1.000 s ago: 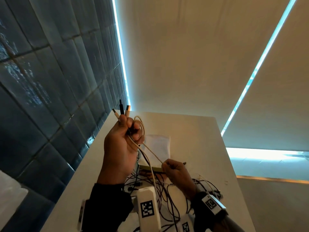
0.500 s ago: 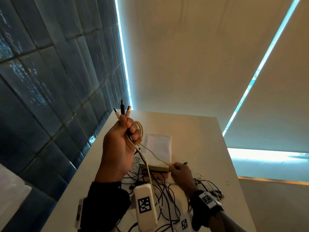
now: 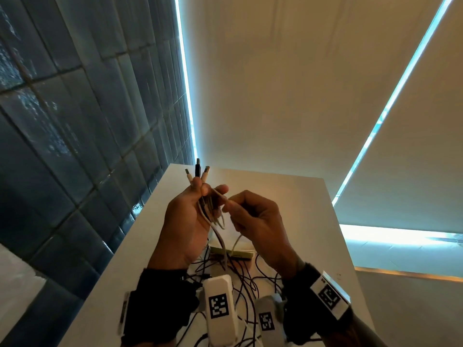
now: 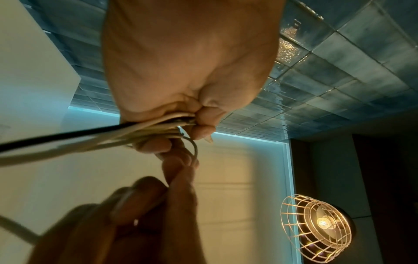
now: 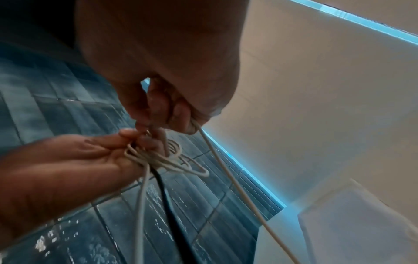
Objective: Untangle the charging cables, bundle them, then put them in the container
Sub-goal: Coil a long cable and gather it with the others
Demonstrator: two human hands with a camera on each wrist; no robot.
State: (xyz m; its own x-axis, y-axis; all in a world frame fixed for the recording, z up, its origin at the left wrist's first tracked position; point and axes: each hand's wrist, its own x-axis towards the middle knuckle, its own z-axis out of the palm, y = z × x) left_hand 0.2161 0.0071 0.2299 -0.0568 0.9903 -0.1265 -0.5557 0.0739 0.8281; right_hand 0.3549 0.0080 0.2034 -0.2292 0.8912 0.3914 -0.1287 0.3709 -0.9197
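Observation:
My left hand (image 3: 198, 196) is raised above the table and grips a bunch of charging cables (image 3: 213, 211). Three USB plugs (image 3: 198, 171), two white and one black, stick up from its fist. Small white loops (image 5: 158, 159) lie across its fingers, and a black cable (image 5: 165, 192) hangs down with the white ones. My right hand (image 3: 231, 205) pinches a white cable (image 5: 226, 175) right beside the left fingertips. In the left wrist view the cables (image 4: 113, 135) run out of the left hand's grip (image 4: 192, 121). A tangle of black and white cables (image 3: 240, 276) lies on the table below.
The white table (image 3: 300, 209) runs away from me, with a dark tiled wall (image 3: 75, 146) along its left edge. A pale container (image 3: 235, 252) sits mostly hidden behind my hands. A wire-cage lamp (image 4: 316, 226) glows in the left wrist view.
My right hand rose from low by the container up to the left hand, bringing the white cable with it. The left hand stayed raised with the plugs.

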